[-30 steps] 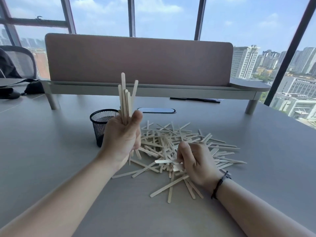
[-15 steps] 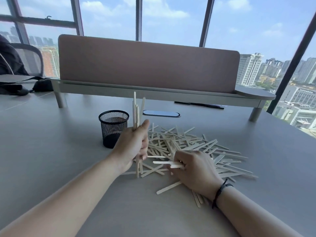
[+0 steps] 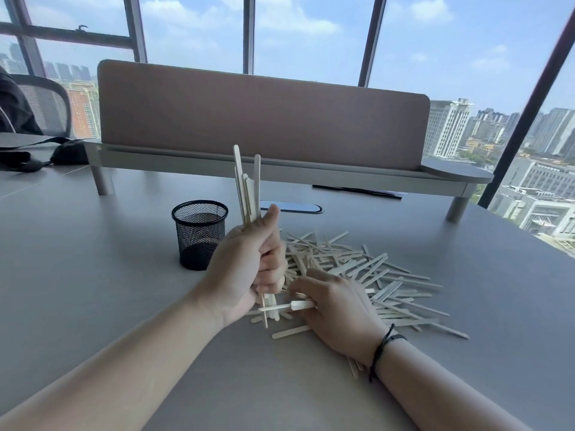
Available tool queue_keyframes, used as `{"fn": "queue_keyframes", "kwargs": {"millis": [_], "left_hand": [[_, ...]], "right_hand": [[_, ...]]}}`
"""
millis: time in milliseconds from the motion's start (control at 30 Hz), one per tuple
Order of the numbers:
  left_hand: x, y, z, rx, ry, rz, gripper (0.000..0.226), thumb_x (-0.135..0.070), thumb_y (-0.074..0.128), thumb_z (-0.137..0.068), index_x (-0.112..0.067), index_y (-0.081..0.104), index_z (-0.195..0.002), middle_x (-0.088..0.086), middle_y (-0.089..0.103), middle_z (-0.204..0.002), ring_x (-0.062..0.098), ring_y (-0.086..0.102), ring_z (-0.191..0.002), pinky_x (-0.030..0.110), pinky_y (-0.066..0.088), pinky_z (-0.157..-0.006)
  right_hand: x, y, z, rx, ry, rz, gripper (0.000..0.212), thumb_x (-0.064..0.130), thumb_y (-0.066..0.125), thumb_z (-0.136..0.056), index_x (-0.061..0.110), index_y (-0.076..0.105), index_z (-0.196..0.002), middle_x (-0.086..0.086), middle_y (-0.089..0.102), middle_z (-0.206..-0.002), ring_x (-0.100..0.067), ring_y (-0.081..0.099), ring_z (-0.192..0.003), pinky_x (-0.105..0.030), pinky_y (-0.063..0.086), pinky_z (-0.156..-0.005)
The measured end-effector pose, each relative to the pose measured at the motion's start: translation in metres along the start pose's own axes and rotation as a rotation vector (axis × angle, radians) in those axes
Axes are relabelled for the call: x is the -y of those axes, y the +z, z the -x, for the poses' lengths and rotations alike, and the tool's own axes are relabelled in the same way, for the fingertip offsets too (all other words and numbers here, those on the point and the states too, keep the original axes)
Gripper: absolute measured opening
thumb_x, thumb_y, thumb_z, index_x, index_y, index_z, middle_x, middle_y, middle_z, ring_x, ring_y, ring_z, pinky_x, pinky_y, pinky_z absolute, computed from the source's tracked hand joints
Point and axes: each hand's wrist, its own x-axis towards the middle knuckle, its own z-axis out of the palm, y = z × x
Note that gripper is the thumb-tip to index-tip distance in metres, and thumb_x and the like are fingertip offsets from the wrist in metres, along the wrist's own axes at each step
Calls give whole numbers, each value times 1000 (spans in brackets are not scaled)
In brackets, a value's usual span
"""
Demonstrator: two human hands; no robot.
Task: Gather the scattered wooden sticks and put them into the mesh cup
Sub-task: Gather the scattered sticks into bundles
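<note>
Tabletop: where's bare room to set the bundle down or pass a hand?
Bare table left of the mesh cup, and the near strip between the forearms. Also bare between the stick pile and the shelf. Crowded: right of the cup, where the left hand grips the bundle and the right hand pinches a stick.

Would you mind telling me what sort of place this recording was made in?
Most likely a high-rise office: a grey desk with a fabric privacy divider, a mesh office chair at the neighbouring desk, and tall windows overlooking city buildings far below.
</note>
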Motion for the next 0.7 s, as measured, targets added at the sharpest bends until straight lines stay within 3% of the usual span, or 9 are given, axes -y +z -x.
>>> {"fn": "queue_keyframes", "kwargs": {"millis": [67, 167, 267, 333, 400, 467, 567, 667, 700], "left_hand": [[-7, 0, 2, 76, -5, 70, 55, -49, 52, -94, -19, 20, -61, -1, 19, -49, 12, 20, -37, 23, 21, -42], [-21, -14, -3, 41, 24, 266, 52, -43, 46, -99, -22, 18, -61, -3, 13, -53, 10, 21, -36, 24, 27, -40], [-26, -36, -10, -63, 40, 379, 51, -43, 43, -101, -25, 18, -61, -6, 10, -55, 9, 11, -41, 20, 22, -38], [-21, -44, -13, -126, 11, 312, 52, -43, 44, -101, -24, 20, -60, -6, 13, -53, 8, 14, -38, 21, 18, -36], [-10, -43, -14, -161, -34, 146, 52, -43, 48, -99, -23, 21, -59, -4, 13, -51, 9, 16, -36, 21, 15, -38], [4, -37, -14, -167, -63, -50, 52, -43, 53, -95, -21, 25, -57, -2, 15, -51, 12, 15, -39, 24, 13, -43], [18, -27, -12, -179, -16, -282, 55, -36, 56, -99, -21, 32, -51, -1, 19, -49, 13, 15, -44, 30, 12, -49], [19, -21, -9, -207, 101, -377, 60, -27, 56, -101, -24, 32, -46, -4, 22, -44, 14, 15, -40, 23, 17, -44], [17, -20, -9, -228, 127, -353, 61, -24, 55, -101, -25, 32, -45, -6, 22, -44, 12, 15, -39, 20, 17, -43]], "right_hand": [[-4, -1, 1, 0, -7, -27, 20, 37, 50, -79, 32, 64, -93, 10, 62, -86, -21, 60, -69, -29, 37, -52], [-8, 2, 2, -82, -3, -57, 12, 24, 57, -84, 33, 55, -91, 11, 56, -87, -18, 55, -68, -28, 36, -52], [-8, 3, 1, -197, 33, -134, 19, 34, 53, -95, 30, 44, -79, 8, 48, -81, -19, 48, -63, -33, 40, -51], [-9, 1, -2, -263, 64, -214, 32, 41, 47, -98, 28, 36, -71, 8, 43, -76, -16, 43, -59, -35, 41, -52], [-10, -3, -4, -324, 91, -259, 42, 36, 57, -97, 27, 30, -67, 11, 36, -68, -6, 35, -55, -24, 34, -52], [-10, -9, -6, -378, 165, -279, 52, 32, 66, -92, 26, 23, -63, 10, 27, -58, -8, 27, -52, -18, 25, -50], [-3, -29, -13, -419, 320, -411, 57, 40, 61, -96, 16, 25, -58, 8, 24, -49, -8, 22, -50, -28, 24, -44], [9, -57, -31, -477, 377, -684, 60, 40, 55, -98, 2, 30, -59, -6, 31, -50, -20, 30, -46, -43, 26, -41], [11, -64, -39, -511, 404, -820, 61, 39, 54, -100, 0, 30, -59, -9, 31, -50, -21, 29, -45, -42, 23, -41]]}}
